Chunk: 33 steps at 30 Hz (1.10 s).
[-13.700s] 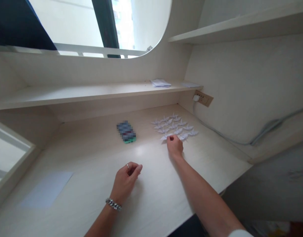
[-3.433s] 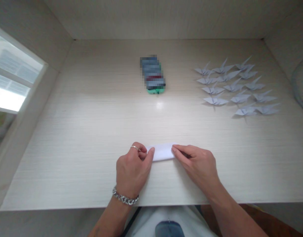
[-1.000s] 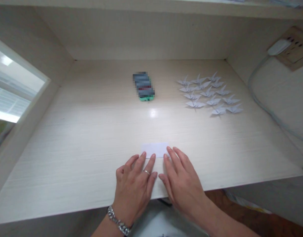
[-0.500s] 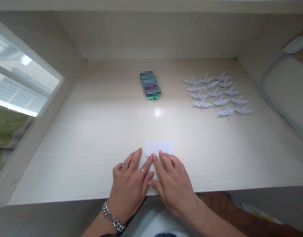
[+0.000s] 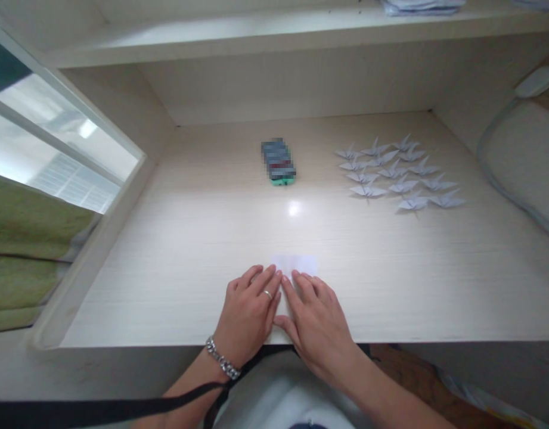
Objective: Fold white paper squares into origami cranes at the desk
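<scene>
- White paper point(image 5: 303, 264): in the head view, we find it lying flat on the desk point(image 5: 202, 238), near the front edge, its near side partly covered by fingers.
- Left hand point(image 5: 248, 310): we note fingers extended, unclenched, tips at the paper's near left corner; ring point(image 5: 268, 294) and chain bracelet point(image 5: 223, 358) worn.
- Right hand point(image 5: 318, 319): we record fingers laid flat, unclenched, tips on the paper, index fingertip just beside the left one.
- Pixelated item point(image 5: 278, 159), green-edged: we cannot read its face.
- Paper cranes point(image 5: 392, 172): we observe them grouped in rows, back right.
</scene>
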Tool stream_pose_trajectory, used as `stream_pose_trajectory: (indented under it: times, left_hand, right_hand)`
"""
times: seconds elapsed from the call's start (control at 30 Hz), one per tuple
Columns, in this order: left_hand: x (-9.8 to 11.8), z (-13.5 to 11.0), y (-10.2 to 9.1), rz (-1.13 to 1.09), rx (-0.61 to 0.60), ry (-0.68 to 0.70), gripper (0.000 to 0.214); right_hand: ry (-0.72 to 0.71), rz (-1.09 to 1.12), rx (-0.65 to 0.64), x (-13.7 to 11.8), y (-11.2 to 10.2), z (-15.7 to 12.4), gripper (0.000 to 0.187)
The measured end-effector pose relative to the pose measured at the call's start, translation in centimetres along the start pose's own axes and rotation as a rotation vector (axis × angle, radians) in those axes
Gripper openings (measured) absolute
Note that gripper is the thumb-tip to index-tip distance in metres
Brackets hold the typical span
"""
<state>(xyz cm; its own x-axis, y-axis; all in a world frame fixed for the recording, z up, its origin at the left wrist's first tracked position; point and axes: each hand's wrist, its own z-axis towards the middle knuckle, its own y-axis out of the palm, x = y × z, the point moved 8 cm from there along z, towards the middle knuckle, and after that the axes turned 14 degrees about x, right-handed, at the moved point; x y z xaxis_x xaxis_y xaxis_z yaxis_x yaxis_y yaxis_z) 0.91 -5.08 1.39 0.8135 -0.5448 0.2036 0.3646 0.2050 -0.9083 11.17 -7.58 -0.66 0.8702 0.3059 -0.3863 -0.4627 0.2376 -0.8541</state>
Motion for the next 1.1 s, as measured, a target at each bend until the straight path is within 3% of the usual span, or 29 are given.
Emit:
stream_pose_trajectory:
  times: [0.13, 0.37, 0.53, 0.67, 0.8, 0.93, 1.1]
  left_hand:
    - [0.0, 2.0, 0.3, 0.0, -0.052, 0.051, 0.027]
    - [3.3, 4.9, 1.9, 0.115, -0.327, 0.55, 0.017]
    - [5.5, 4.7, 3.2, 0.207, -0.372, 0.7, 0.013]
    - [4.4, 5.3, 2.7, 0.201, -0.27, 0.593, 0.011]
    - [1.8, 6.8, 1.1, 0.08, -0.193, 0.363, 0.018]
    - [0.2, 8.2, -0.7, -0.125, -0.087, 0.144, 0.027]
    - [-0.2, 9.4, -1.7, -0.25, -0.024, 0.055, 0.02]
  right_hand:
    - [-0.023, -0.046, 0.029, 2.1, -1.5, -0.3, 0.049]
    - [-0.044, -0.068, 0.146, 4.6, -3.9, 0.4, 0.023]
    - [-0.022, -0.038, 0.217, 4.5, -3.8, 1.8, 0.01]
    - [-0.076, -0.03, 0.231, 4.3, -3.0, 3.0, 0.006]
    - [-0.076, -0.013, 0.187, 5.1, -2.5, 4.4, 0.019]
    - [-0.022, 0.098, 0.161, 5.2, -3.3, 6.1, 0.013]
    - [-0.088, 0.187, 0.097, 2.9, -4.5, 8.6, 0.02]
